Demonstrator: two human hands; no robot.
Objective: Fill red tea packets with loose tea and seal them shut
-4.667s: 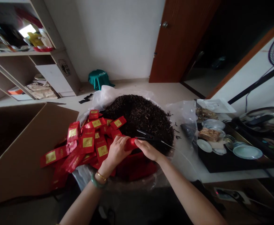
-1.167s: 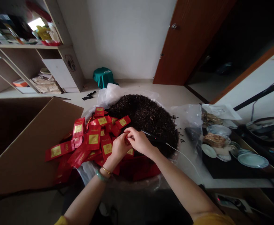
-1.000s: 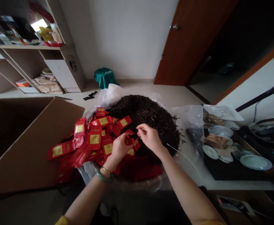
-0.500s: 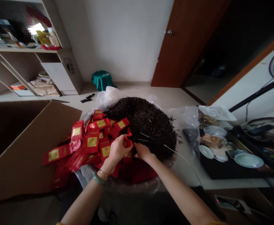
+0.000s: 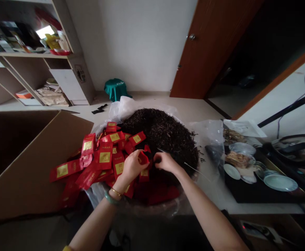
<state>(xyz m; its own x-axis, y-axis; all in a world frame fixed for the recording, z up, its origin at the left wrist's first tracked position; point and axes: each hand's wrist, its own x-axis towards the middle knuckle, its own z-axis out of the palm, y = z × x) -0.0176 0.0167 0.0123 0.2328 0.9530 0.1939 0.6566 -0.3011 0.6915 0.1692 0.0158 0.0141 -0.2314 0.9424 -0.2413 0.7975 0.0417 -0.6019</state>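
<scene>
My left hand point(image 5: 132, 166) is closed around a small red pouch point(image 5: 143, 158), whose mouth gapes toward the right. Just to the right, my right hand point(image 5: 166, 162) hovers over dark loose tea leaves point(image 5: 165, 130), its fingers curled together. Whatever those fingers may hold is hidden. A dark tool lies partly behind this hand; only its pale thin edge point(image 5: 162, 150) and a white cord point(image 5: 190, 165) show clearly. Many red packets with gold labels point(image 5: 104, 157) are heaped left of the leaves, beside and under my left hand.
Clear plastic sheeting point(image 5: 125, 104) surrounds the leaves. An open cardboard box point(image 5: 50, 153) stands at the left. On the right, a black tray point(image 5: 249, 195) carries cups and bowls point(image 5: 280, 182). A teal-covered stool point(image 5: 116, 89) stands by the wall.
My right hand has drawn slightly up and right, away from the pouch's mouth. The left hand still grips the pouch. The whole view has shifted a little.
</scene>
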